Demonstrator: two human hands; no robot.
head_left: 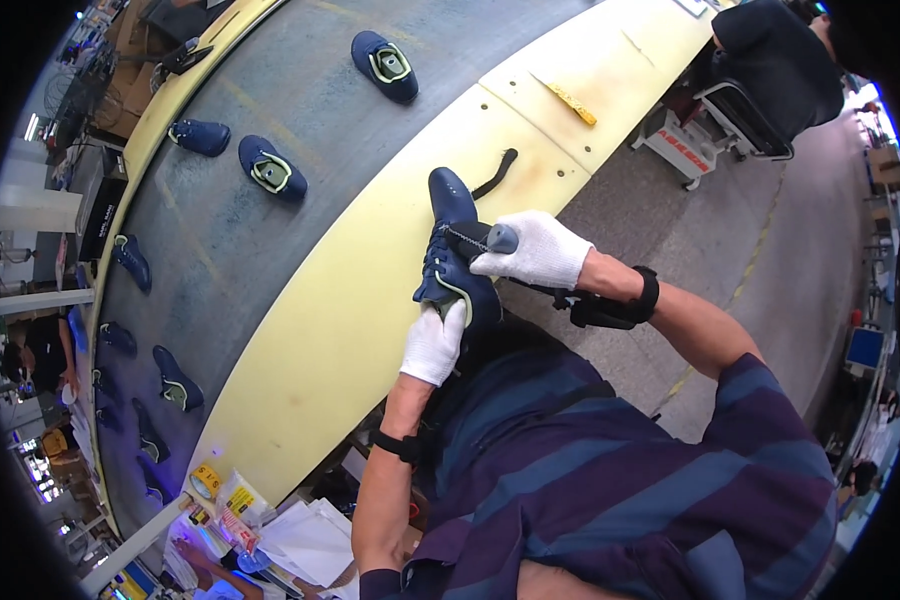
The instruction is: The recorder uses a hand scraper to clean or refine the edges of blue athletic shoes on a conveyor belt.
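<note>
A dark blue lace-up shoe (pixel 454 205) with a pale green collar lining rests at the near edge of the pale yellow table, toe pointing away from me. My left hand (pixel 433 343), in a white glove, is closed on the shoe's collar near the heel. Over the laces, my right hand (pixel 535 252), gloved in white too, grips a dark tool (pixel 502 238) with a grey rounded end; its exact kind is unclear. A thin beaded or toothed line shows beside the tool. Just beyond the shoe lies a curved black strip (pixel 498 172).
A grey conveyor belt (pixel 300 90) beyond the yellow tabletop (pixel 310 330) carries several similar shoes, among them one shoe (pixel 385 66) at the top. A yellow strip (pixel 572 104) lies farther right. Papers (pixel 310 540) and a tape roll (pixel 206 481) sit lower left. Another person sits at upper right.
</note>
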